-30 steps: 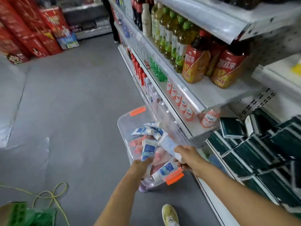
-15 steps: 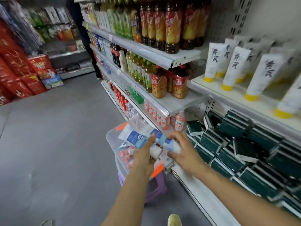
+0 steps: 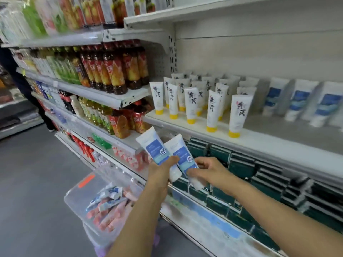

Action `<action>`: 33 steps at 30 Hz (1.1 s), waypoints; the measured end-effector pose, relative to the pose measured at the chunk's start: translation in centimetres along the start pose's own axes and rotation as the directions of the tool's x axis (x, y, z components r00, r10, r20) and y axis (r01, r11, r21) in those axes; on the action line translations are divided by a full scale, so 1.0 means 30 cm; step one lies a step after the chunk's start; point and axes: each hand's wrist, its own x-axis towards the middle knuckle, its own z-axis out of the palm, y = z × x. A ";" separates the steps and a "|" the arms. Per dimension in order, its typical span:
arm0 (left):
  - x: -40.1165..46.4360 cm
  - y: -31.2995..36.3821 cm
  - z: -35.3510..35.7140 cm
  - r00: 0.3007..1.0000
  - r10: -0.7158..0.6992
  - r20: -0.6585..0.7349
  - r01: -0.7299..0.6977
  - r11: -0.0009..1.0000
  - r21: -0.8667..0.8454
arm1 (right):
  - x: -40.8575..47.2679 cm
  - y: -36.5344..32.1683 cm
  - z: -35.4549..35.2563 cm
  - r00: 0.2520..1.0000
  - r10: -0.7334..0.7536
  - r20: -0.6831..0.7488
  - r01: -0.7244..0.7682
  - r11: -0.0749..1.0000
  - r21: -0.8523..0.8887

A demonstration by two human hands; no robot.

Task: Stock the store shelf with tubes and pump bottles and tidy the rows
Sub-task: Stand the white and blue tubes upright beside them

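The left hand [image 3: 161, 168] grips one blue tube [image 3: 155, 146], fingers wrapped round its lower body. The right hand [image 3: 207, 170] pinches a second blue tube [image 3: 182, 157] near its cap end. Both tubes touch side by side, caps down toward the wrists and crimped ends tilted up and to the left, just below the front lip of the shelf [image 3: 259, 143].

The move ahead turns on one relation: the row of matching blue-label tubes [image 3: 298, 101] stands cap-down far on the right of that shelf, up and well right of both hands, past the yellow-capped tubes [image 3: 211, 110]. The right hand is nearer to it. The held tubes already lie cap-down, so they likely need only to be lifted, brought upright and carried right over the lip.

Against the frame half a second back, the hands have risen from over the clear bin [image 3: 96, 197], which now sits low at the near left with more tubes inside. The two tubes have swung from lying nearly flat across the hands to pointing upward, and the view has lifted, bringing the blue-label row into sight.
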 end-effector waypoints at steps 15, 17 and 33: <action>-0.087 -0.093 0.614 0.922 0.088 0.376 -0.142 0.983 0.119 | -0.205 -0.010 -0.625 0.875 -0.076 -0.479 0.142 0.985 0.102; -0.084 -0.104 0.678 0.913 0.065 0.403 -0.123 0.985 0.119 | -0.176 -0.002 -0.700 0.829 -0.095 -0.551 0.151 0.987 0.058; 0.019 -0.136 0.937 0.929 -0.011 0.370 -0.066 0.979 0.193 | 0.223 0.013 -1.047 0.799 -0.215 -0.561 0.113 0.971 -0.212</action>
